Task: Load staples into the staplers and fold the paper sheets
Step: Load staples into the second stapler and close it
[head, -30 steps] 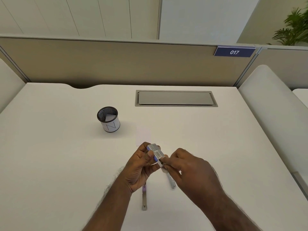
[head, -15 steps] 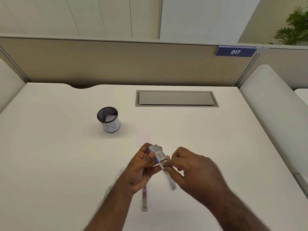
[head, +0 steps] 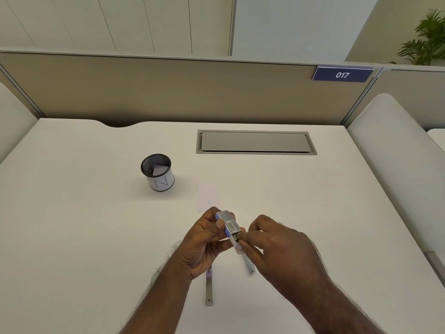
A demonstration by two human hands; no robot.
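Fingers of the left hand (head: 204, 244) are curled round a small staple box (head: 227, 225), thumb pressed on its upper face near the barcode label. Fingertips of the right hand (head: 277, 247) are pinched together on the box's near-right end, where the inner tray (head: 237, 245) is seen slid partly out. The box is held above the white desk (head: 96, 237), in the middle foreground, clear of the surface. Its long axis is set diagonally: far end pointed up-left, away from the person, open end pointed down-right toward the right hand.

Two staplers are laid on the desk under the hands, both mostly hidden. The left stapler (head: 209, 291) is seen as a thin metal strip with long axis running near-far, near end pointed at the person. The right stapler (head: 249, 265) is angled slightly, near tip pointed down-right. Whether either is open cannot be told.

A white paper sheet (head: 208, 196) is lying flat just beyond the hands. A mesh pen cup (head: 157, 172) is standing upright to the far left of it, paper inside.
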